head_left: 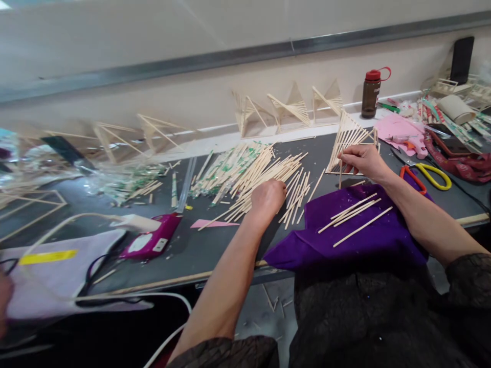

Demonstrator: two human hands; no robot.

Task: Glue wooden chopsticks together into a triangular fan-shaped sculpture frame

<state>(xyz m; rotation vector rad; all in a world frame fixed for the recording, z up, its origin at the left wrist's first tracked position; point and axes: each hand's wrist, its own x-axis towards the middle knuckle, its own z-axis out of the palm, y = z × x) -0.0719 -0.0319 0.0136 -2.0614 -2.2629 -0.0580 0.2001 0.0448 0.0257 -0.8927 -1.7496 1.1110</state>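
My left hand point(268, 197) is curled closed over the near right side of a pile of wooden chopsticks point(264, 171); its fingertips are hidden. To its right lies a smaller loose group of chopsticks point(297, 194). My right hand point(362, 159) pinches one chopstick point(340, 176), held roughly upright between thumb and fingers. Right behind that hand stands a frame of fanned-out chopsticks point(347, 134). Several more chopsticks point(355, 210) rest on a purple cloth point(307, 253) at the table's front edge.
More twisted stick frames point(287, 110) line the wall. A bottle point(371, 94), pink glue gun point(408, 142) and yellow-and-red-handled scissors point(433, 176) are at right. Paper-wrapped chopsticks point(230, 166) lie behind the pile. A magenta power box point(153, 237) with a white cable stands left; another person's hand point(3, 301) shows there.
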